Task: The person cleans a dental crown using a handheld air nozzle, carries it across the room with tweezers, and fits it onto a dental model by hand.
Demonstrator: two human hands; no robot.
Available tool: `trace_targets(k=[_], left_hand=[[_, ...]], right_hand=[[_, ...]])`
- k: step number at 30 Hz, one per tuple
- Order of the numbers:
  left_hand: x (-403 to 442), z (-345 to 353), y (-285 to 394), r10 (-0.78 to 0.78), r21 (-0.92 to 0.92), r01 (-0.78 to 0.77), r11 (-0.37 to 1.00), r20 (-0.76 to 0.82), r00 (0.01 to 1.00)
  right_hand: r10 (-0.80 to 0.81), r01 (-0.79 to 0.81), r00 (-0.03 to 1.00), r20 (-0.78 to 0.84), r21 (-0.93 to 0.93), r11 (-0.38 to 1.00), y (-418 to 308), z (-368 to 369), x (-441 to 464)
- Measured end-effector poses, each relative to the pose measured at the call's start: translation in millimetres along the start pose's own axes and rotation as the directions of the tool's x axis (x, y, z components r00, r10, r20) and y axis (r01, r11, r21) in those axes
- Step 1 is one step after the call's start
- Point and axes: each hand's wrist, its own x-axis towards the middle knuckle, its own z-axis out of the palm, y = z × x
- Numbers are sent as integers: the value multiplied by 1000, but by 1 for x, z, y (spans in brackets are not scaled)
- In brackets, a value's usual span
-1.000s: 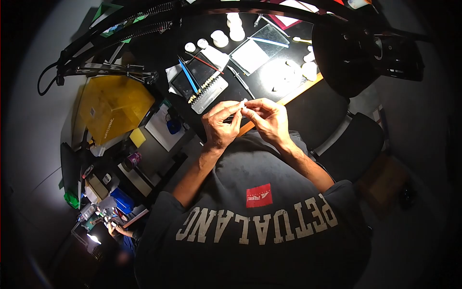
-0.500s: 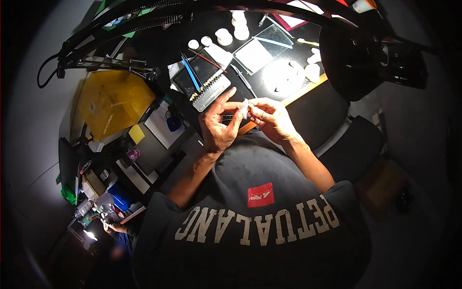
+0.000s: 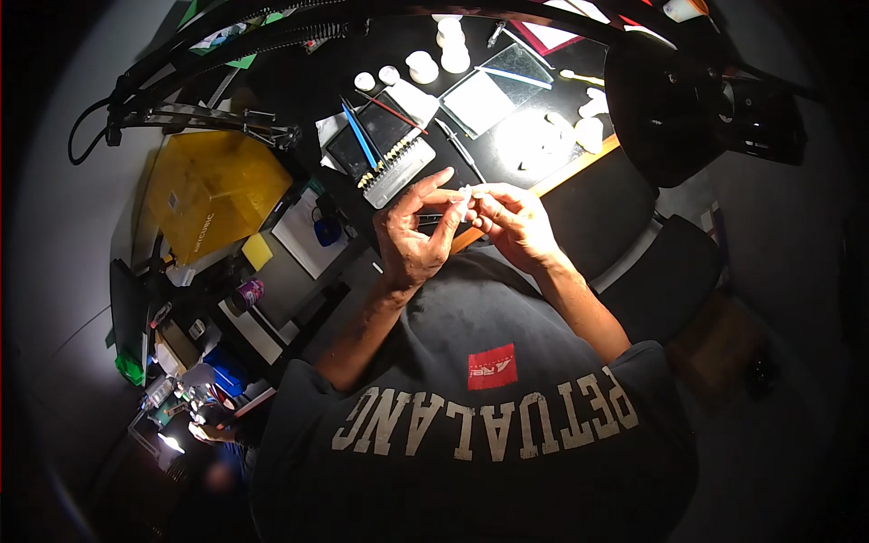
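In the lamplight near the desk's front edge, my left hand (image 3: 414,237) and my right hand (image 3: 514,228) meet at the fingertips. Between them is a small whitish, thin piece (image 3: 464,204), its kind too small and overexposed to make out. The thumb and fingers of my left hand pinch it from the left, the index finger stretched out above. My right hand's fingers are curled and closed at its right side; whether they also hold something small is hidden. Just beyond my left hand lies a tooth shade guide (image 3: 398,172) with a row of tooth-coloured tabs.
A blue-handled tool (image 3: 359,136) and a red brush (image 3: 395,112) lie past the shade guide. Farther back are a glass slab (image 3: 511,77) and white jars (image 3: 422,68). A black lamp head (image 3: 665,118) hangs at right. Another person's hand (image 3: 206,433) shows at lower left.
Both hands stay almost in place. The whitish piece between my fingertips has turned slightly, and my right fingers have shifted a little around it.
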Motion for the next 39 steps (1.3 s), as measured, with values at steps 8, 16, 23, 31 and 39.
trace_targets(k=[8,16,23,31,39], left_hand=[[-4,-2,-7,108,44,-104,994,-110,988],[6,-5,2,381,292,-393,872,100,919],[3,-4,-7,412,286,-415,864,72,908],[-9,6,-14,310,57,-307,950,-34,950],[-16,2,-19,224,41,-222,974,-40,974]], right_hand=[[-101,103,995,21,-132,986,3,12,-3],[-193,171,981,-11,-416,893,6,6,-4],[-199,164,977,-70,-340,926,12,9,-5],[-212,206,977,-13,-194,959,14,15,-4],[-228,213,973,-27,-266,940,8,18,-5]])
